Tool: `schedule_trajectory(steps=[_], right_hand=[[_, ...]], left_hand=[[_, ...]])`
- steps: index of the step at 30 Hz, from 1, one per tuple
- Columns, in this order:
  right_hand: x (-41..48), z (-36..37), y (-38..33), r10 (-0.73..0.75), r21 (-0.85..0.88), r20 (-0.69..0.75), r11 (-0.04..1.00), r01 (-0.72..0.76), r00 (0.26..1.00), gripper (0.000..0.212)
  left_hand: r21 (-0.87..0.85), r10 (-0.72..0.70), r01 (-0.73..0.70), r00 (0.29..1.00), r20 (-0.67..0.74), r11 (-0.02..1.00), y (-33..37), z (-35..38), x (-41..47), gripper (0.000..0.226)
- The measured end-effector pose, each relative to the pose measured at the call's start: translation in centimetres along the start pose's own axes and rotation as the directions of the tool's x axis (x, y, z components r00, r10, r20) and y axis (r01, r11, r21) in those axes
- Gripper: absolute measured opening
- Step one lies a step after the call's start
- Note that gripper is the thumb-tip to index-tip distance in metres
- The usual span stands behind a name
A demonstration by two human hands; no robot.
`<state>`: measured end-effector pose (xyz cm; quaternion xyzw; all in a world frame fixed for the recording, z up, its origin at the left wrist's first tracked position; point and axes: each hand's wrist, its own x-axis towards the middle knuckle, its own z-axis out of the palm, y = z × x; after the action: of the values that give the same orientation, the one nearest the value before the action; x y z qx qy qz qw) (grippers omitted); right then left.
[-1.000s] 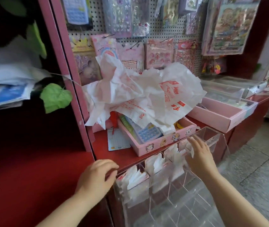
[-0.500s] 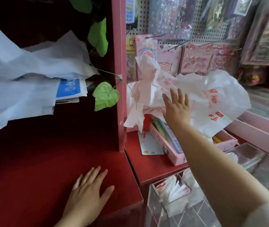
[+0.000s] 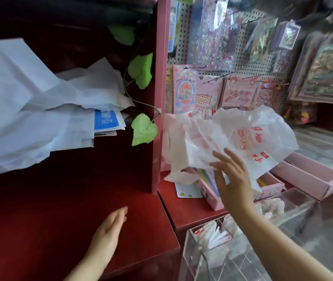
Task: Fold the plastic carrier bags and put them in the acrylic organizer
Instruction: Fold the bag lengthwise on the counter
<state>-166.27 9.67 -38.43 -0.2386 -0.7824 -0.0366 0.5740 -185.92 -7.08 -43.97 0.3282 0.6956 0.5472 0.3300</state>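
- Fingers of the right hand (image 3: 232, 175) spread wide at the lower edge of the crumpled carrier bags (image 3: 242, 136); nothing gripped yet.
- Heaped on the pink tray (image 3: 214, 201) above the red counter (image 3: 192, 216), with the acrylic organizer (image 3: 190, 256) just below and folded bags (image 3: 212, 235) in its back compartments.
- Flat, straight-fingered left hand (image 3: 109, 230) at the red shelf (image 3: 50, 220), holding nothing.
- Pinch a single bag by an edge or handle, not a fistful.
- Draw out slowly to avoid dragging the heap along.
- Lay flat on the shelf before folding.
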Motion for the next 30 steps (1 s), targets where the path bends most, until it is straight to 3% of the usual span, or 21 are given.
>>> schedule_trajectory(steps=[1, 3, 7, 9, 13, 16, 18, 21, 24, 27, 30], right_hand=[[-1.5, -0.3, -1.0, -0.037, 0.076, 0.065, 0.997, 0.032, 0.997, 0.016], [-4.4, -0.5, -2.8, -0.105, 0.18, 0.173, 0.981, 0.074, 0.979, 0.016], [-8.8, 0.1, -5.9, -0.27, 0.235, 0.312, 0.951, 0.202, 0.911, 0.02], [-9.6, 0.5, -7.3, -0.33, 0.25, 0.337, 0.934, 0.254, 0.882, 0.024], [-9.8, 1.6, -9.8, -0.446, 0.256, 0.362, 0.892, 0.372, 0.819, 0.015], [-10.0, 2.5, -11.1, -0.47, 0.166, 0.425, 0.88, 0.445, 0.773, 0.011], [-10.0, 3.0, -12.0, -0.424, 0.108, 0.483, 0.897, 0.428, 0.767, 0.023], [-10.6, 4.3, -13.4, -0.412, 0.057, 0.498, 0.894, 0.445, 0.763, 0.03], [-10.4, 6.2, -14.9, -0.452, 0.051, 0.481, 0.87, 0.49, 0.752, 0.023], [-9.1, 8.2, -16.3, -0.479, 0.093, 0.483, 0.86, 0.501, 0.733, 0.02], [-7.7, 9.7, -17.6, -0.512, 0.119, 0.456, 0.846, 0.52, 0.728, 0.022]], left_hand=[[-0.2, -0.072, 0.074, 0.997, 0.017, 0.977, 0.2, -0.3, 0.0, 0.081], [-0.426, -0.149, 0.167, 0.986, 0.075, 0.889, 0.9, -0.7, -0.8, 0.066], [-0.438, -0.276, 0.382, 0.917, 0.288, 0.814, 2.0, -0.9, -2.6, 0.048], [-0.411, -0.287, 0.401, 0.906, 0.311, 0.819, 2.0, -0.8, -3.1, 0.053], [-0.401, -0.259, 0.304, 0.952, 0.163, 0.864, 1.1, -1.8, -3.9, 0.043], [-0.264, -0.124, 0.091, 0.986, -0.111, 0.96, 0.6, -4.0, -5.1, 0.041], [-0.16, -0.005, -0.041, 0.961, -0.278, 0.986, 0.1, -6.2, -6.4, 0.039], [-0.051, 0.082, -0.112, 0.909, -0.41, 0.992, -1.8, -9.6, -8.3, 0.033], [0.069, 0.147, -0.13, 0.874, -0.463, 0.989, -3.8, -12.5, -10.2, 0.022], [0.193, 0.208, -0.135, 0.876, -0.435, 0.972, -5.0, -14.4, -12.1, 0.039], [0.273, 0.239, -0.134, 0.885, -0.399, 0.953, -6.4, -15.9, -13.0, 0.041]])
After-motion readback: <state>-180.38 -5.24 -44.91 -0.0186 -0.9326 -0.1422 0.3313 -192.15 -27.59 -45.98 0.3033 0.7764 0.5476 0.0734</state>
